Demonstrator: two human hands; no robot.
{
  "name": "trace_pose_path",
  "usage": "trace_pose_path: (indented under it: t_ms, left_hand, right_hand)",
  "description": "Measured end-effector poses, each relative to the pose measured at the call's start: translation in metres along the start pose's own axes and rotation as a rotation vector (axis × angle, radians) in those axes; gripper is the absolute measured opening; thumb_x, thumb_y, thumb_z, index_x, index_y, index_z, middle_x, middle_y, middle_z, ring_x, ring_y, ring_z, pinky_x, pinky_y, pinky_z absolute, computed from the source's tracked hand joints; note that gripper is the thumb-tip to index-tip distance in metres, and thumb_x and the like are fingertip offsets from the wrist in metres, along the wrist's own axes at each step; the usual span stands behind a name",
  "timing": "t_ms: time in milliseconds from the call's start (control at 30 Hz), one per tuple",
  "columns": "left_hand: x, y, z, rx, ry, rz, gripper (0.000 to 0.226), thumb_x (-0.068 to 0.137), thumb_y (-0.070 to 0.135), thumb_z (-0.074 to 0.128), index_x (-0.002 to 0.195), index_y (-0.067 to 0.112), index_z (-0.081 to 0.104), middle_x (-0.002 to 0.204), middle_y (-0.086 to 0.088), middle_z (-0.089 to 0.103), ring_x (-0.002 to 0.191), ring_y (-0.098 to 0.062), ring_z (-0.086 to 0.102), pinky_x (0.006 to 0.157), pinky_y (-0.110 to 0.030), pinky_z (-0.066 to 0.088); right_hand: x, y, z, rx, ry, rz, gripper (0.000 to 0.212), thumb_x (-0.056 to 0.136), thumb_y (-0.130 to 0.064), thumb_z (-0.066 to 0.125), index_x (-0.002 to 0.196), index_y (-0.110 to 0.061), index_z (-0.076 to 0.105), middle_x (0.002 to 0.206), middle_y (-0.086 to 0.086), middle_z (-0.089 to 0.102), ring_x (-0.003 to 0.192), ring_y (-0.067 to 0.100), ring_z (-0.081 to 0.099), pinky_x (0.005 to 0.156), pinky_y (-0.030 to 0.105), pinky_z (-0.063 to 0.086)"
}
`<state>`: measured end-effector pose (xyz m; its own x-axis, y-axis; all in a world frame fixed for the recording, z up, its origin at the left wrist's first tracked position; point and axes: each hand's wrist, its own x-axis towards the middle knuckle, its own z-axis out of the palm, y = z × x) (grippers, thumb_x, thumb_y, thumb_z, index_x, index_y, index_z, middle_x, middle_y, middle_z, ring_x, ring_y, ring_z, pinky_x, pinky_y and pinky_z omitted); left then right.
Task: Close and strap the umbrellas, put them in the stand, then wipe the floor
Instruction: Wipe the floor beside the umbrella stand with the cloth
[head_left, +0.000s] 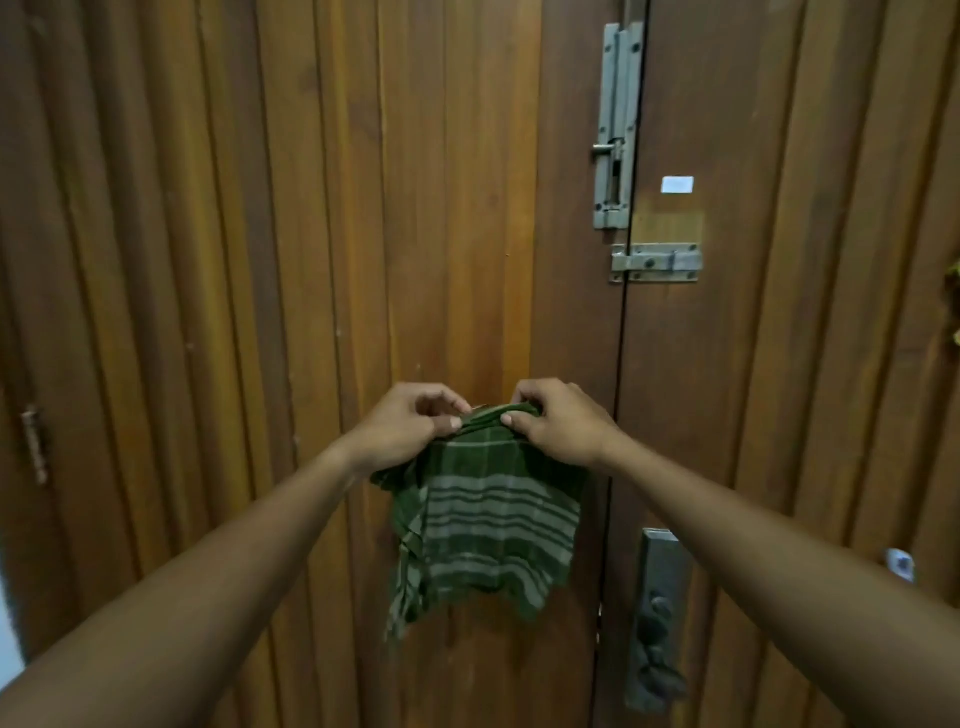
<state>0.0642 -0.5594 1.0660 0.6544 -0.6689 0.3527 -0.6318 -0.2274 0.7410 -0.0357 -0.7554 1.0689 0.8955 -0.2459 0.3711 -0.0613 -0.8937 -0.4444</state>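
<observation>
A dark green cloth (485, 525) with pale stripes hangs in front of a wooden double door (311, 234). My left hand (410, 423) pinches its top edge on the left side. My right hand (558, 421) grips the same bunched top edge on the right, fingers curled over it. Both arms reach straight out at about chest height. The cloth hangs folded below the hands, its lower edge ragged. No umbrella, stand or floor is in view.
Metal slide bolts (618, 124) and a latch (657, 262) sit along the seam between the two door leaves. A lever handle on a metal plate (657, 618) is at the lower right. A hinge (35, 444) shows at the left edge.
</observation>
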Motion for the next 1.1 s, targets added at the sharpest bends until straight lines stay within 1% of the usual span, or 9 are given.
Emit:
trace_pose_path:
  t_ms: [67, 167, 233, 333, 467, 633, 767, 933, 1100]
  left_hand:
    - [0.010, -0.006, 0.003, 0.117, 0.088, 0.048, 0.012, 0.091, 0.012, 0.069, 0.093, 0.020, 0.078, 0.088, 0.001, 0.075, 0.082, -0.008, 0.066, 0.075, -0.023, 0.049]
    - [0.021, -0.006, 0.016, 0.236, 0.260, 0.084, 0.015, 0.089, 0.012, 0.068, 0.086, 0.023, 0.078, 0.081, 0.016, 0.067, 0.086, -0.006, 0.062, 0.086, -0.021, 0.044]
    - [0.026, -0.008, 0.026, 0.334, 0.343, 0.116, 0.015, 0.089, 0.014, 0.067, 0.088, 0.026, 0.077, 0.086, 0.013, 0.064, 0.090, -0.008, 0.057, 0.085, -0.024, 0.045]
    - [0.030, -0.022, 0.036, 0.416, 0.402, 0.136, 0.015, 0.088, 0.017, 0.068, 0.092, 0.029, 0.077, 0.100, 0.007, 0.068, 0.093, -0.012, 0.062, 0.083, -0.031, 0.053]
    - [0.028, -0.042, 0.043, 0.503, 0.365, 0.146, 0.017, 0.087, 0.016, 0.070, 0.090, 0.030, 0.079, 0.099, 0.010, 0.069, 0.091, -0.013, 0.065, 0.077, -0.035, 0.058]
    - [0.017, -0.054, 0.057, 0.473, 0.389, 0.100, 0.016, 0.088, 0.019, 0.069, 0.093, 0.031, 0.079, 0.099, 0.012, 0.070, 0.088, -0.015, 0.067, 0.072, -0.035, 0.058]
    - [0.004, -0.055, 0.068, 0.396, 0.393, 0.061, 0.020, 0.090, 0.027, 0.064, 0.104, 0.031, 0.079, 0.107, 0.012, 0.073, 0.092, -0.018, 0.069, 0.074, -0.035, 0.059]
    - [-0.018, -0.062, 0.079, 0.342, 0.340, 0.045, 0.033, 0.094, 0.036, 0.056, 0.124, 0.033, 0.070, 0.133, 0.014, 0.065, 0.117, -0.015, 0.064, 0.093, -0.032, 0.056]
    - [-0.048, -0.070, 0.096, 0.471, 0.270, 0.078, 0.042, 0.097, 0.039, 0.051, 0.136, 0.026, 0.062, 0.156, 0.007, 0.042, 0.121, -0.018, 0.062, 0.094, -0.032, 0.054]
  right_hand:
    - [0.006, -0.002, 0.009, -0.052, 0.071, -0.002, 0.017, 0.095, -0.046, 0.058, 0.085, -0.033, 0.055, 0.090, -0.007, 0.066, 0.088, 0.020, 0.062, 0.068, 0.038, 0.049]
    - [0.009, -0.002, 0.021, -0.259, 0.315, -0.062, 0.011, 0.096, -0.042, 0.057, 0.091, -0.033, 0.054, 0.093, -0.006, 0.065, 0.086, 0.025, 0.063, 0.063, 0.034, 0.044]
    - [0.008, -0.002, 0.031, -0.440, 0.433, -0.150, 0.011, 0.096, -0.040, 0.056, 0.099, -0.029, 0.057, 0.095, -0.004, 0.060, 0.082, 0.025, 0.063, 0.058, 0.031, 0.039]
    - [0.006, -0.002, 0.044, -0.493, 0.484, -0.181, 0.014, 0.095, -0.036, 0.058, 0.101, -0.023, 0.060, 0.094, -0.002, 0.051, 0.085, 0.023, 0.058, 0.053, 0.031, 0.035]
    - [-0.001, 0.011, 0.060, -0.579, 0.421, -0.189, 0.020, 0.092, -0.037, 0.060, 0.104, -0.023, 0.067, 0.094, -0.003, 0.058, 0.100, 0.022, 0.050, 0.051, 0.029, 0.038]
    - [-0.011, 0.027, 0.079, -0.561, 0.421, -0.163, 0.022, 0.095, -0.039, 0.058, 0.098, -0.022, 0.072, 0.098, -0.004, 0.059, 0.097, 0.020, 0.050, 0.052, 0.027, 0.036]
    - [-0.021, 0.033, 0.088, -0.585, 0.408, -0.152, 0.027, 0.098, -0.036, 0.054, 0.104, -0.019, 0.076, 0.107, -0.002, 0.060, 0.096, 0.023, 0.049, 0.062, 0.033, 0.048]
    - [-0.046, 0.039, 0.097, -0.646, 0.240, -0.131, 0.047, 0.101, -0.036, 0.042, 0.144, -0.018, 0.051, 0.137, 0.003, 0.054, 0.110, 0.028, 0.048, 0.082, 0.041, 0.046]
    - [-0.081, 0.040, 0.103, -0.650, 0.084, -0.102, 0.062, 0.099, -0.038, 0.049, 0.155, -0.020, 0.032, 0.159, 0.004, 0.031, 0.136, 0.027, 0.038, 0.103, 0.043, 0.040]
